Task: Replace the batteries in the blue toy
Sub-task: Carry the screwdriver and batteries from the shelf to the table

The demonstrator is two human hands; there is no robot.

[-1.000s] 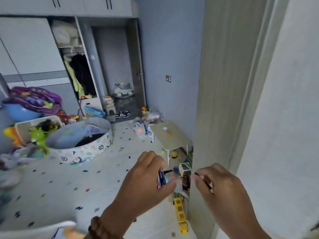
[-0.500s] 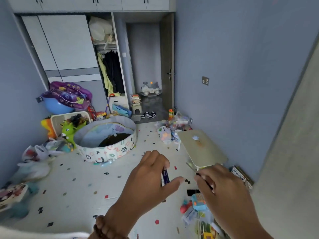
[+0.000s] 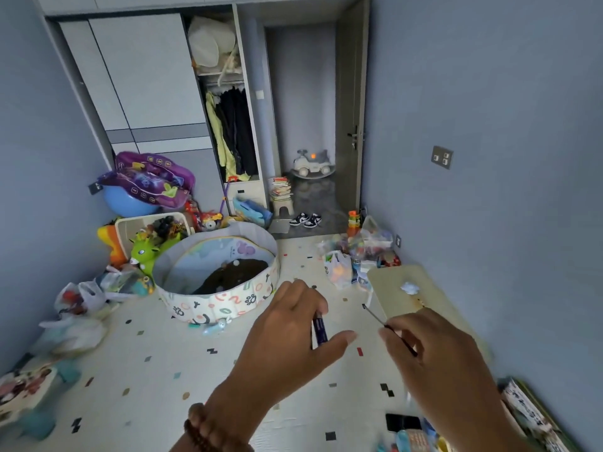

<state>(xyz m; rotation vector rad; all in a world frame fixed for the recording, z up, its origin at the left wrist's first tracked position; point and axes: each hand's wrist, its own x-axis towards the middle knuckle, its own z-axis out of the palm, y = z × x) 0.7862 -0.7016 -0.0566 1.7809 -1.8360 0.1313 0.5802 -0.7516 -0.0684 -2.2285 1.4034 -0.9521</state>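
My left hand (image 3: 287, 347) is raised over the floor mat and pinches dark blue batteries (image 3: 319, 331) between thumb and fingers. My right hand (image 3: 437, 363) is level with it to the right and grips a thin dark screwdriver (image 3: 378, 318) whose tip points up and left. At the bottom right edge, partly cut off and behind my right forearm, lies a blurred blue and orange toy (image 3: 412, 440); I cannot tell its details.
A small beige folding table (image 3: 391, 298) stands by the right wall. A round fabric play pen (image 3: 182, 301) sits at centre left, with toy bins and bags around it. Bags of toys (image 3: 355, 256) lie near the doorway. Books (image 3: 528, 412) lie at the lower right.
The view has swung left and back from the wooden panel toward the room. Both hands kept their hold and stayed raised; the screwdriver shaft now shows more clearly.
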